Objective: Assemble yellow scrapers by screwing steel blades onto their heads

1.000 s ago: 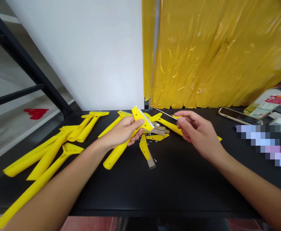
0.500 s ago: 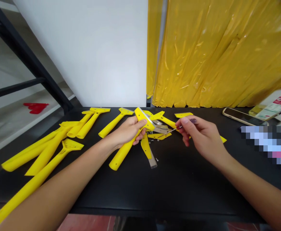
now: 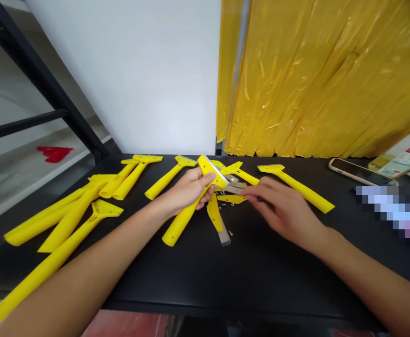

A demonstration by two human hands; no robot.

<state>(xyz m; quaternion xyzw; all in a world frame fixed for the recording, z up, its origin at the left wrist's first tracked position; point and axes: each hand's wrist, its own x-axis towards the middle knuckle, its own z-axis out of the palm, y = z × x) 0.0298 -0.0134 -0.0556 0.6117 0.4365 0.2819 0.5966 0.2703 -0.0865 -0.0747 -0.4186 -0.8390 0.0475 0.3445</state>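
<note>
The fingers of the left hand (image 3: 188, 192) wrap shut around the handle of a yellow plastic scraper (image 3: 182, 222), tilting its bladed head (image 3: 212, 172) up toward the other hand. Just beyond the right hand (image 3: 284, 210) lie loose steel blades (image 3: 234, 188); blur leaves its fingers' grip unclear.

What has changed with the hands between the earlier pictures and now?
The right hand moved left, toward the left hand, and is now blurred beside the metal blades. The small screwdriver it held earlier cannot be seen. The left hand still grips the yellow scraper; the other scrapers lie as before.
</note>
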